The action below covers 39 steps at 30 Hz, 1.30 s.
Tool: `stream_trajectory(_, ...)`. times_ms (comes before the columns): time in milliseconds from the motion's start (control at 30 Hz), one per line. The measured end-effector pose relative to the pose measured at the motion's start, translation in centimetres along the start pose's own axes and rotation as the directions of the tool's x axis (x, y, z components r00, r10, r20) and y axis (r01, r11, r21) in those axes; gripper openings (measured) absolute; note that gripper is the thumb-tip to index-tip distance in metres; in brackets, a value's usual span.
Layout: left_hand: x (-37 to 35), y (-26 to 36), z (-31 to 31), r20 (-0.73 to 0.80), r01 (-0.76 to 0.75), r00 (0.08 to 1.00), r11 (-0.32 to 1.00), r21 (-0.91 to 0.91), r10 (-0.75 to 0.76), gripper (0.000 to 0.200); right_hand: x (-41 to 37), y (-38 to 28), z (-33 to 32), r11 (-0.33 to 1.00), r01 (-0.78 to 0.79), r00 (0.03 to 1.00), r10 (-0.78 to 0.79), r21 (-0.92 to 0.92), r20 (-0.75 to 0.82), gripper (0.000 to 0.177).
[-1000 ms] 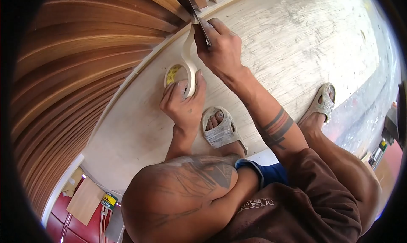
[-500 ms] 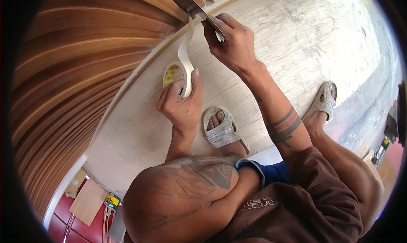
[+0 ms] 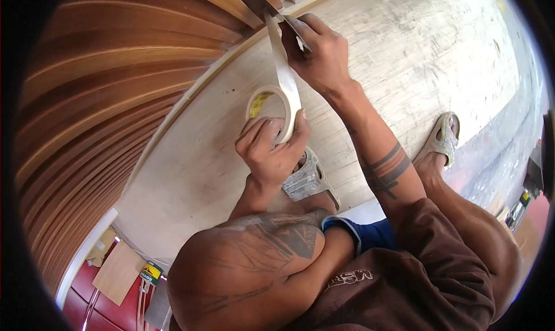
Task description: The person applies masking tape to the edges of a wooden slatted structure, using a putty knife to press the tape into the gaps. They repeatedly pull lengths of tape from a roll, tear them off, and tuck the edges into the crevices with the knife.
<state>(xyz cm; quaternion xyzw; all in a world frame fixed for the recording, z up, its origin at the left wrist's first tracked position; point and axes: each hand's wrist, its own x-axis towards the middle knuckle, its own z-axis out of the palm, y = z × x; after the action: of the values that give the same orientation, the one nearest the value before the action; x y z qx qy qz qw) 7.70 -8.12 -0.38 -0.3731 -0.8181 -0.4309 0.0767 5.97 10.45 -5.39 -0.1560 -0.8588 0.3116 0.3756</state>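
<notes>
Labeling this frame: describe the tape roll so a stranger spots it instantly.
On the pale plywood sheet beside the ribbed brown panelling, look above the sandalled foot. The left hand grips the tape roll: a cream ring with a yellow inner label, its strip stretching up to the right hand.

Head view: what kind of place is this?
Probably a woodworking site: curved wooden slats, a dusty plywood floor, the left hand holding masking tape, the right hand a blade.

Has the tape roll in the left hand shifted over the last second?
Yes. The tape roll in the left hand has moved right in the picture, away from the ribbed wood panel and closer to the sandal.
</notes>
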Motion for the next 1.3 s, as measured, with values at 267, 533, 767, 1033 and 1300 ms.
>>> stream_trajectory(267,0.2,-0.6,0.4,-0.043,0.064,0.997,0.998,0.022,-0.063,0.028,0.1,-0.1,0.4,1.0,0.008,1.0,-0.008,-0.017,0.005,0.023)
stream_trajectory(533,0.0,-2.3,-1.1,-0.118,0.158,0.983,0.969,0.188,-0.138,0.027,-0.4,-1.2,1.0,0.996,-0.066,0.998,0.067,-0.065,0.002,0.031)
stream_trajectory(767,0.9,-2.2,-2.2,-0.191,0.175,0.971,0.971,0.163,-0.143,0.027,-1.0,-2.5,1.5,0.993,-0.066,0.998,0.063,-0.102,-0.028,0.029)
stream_trajectory(1033,0.8,-1.9,-2.8,-0.18,0.164,0.975,0.971,0.172,-0.133,0.027,-1.0,-2.0,3.0,0.983,-0.03,0.985,-0.002,-0.183,-0.175,0.02)
stream_trajectory(1300,1.5,-1.5,-3.1,-0.169,0.079,0.984,0.986,0.146,-0.053,0.026,-1.9,-2.6,3.2,0.977,-0.084,0.995,0.072,-0.198,-0.065,0.05)
